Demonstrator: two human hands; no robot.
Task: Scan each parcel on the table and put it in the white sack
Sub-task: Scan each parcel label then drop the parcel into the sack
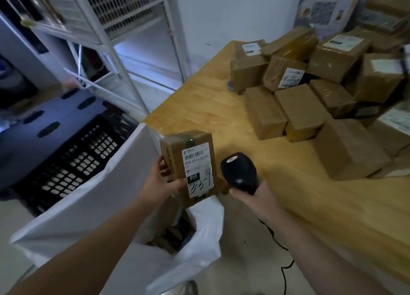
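Parcel station: desk, sack, crate, rack.
Sack stands open against the near left corner of the desk, with sacked parcels inside. Left grip holds a single parcel above the sack's mouth. Right grip holds the scanner just right of it. A parcel pile lies on the desk's far right. Crate left of sack, rack behind crate.

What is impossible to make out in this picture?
Head view:
- Small print on the white label of the brown cardboard parcel in the left hand: blurred.
- Inside of the white plastic sack: mostly hidden by its folds.
- Pile of brown cardboard boxes: cut off by right edge.
- Black handheld scanner, in the right hand: its window faces away.
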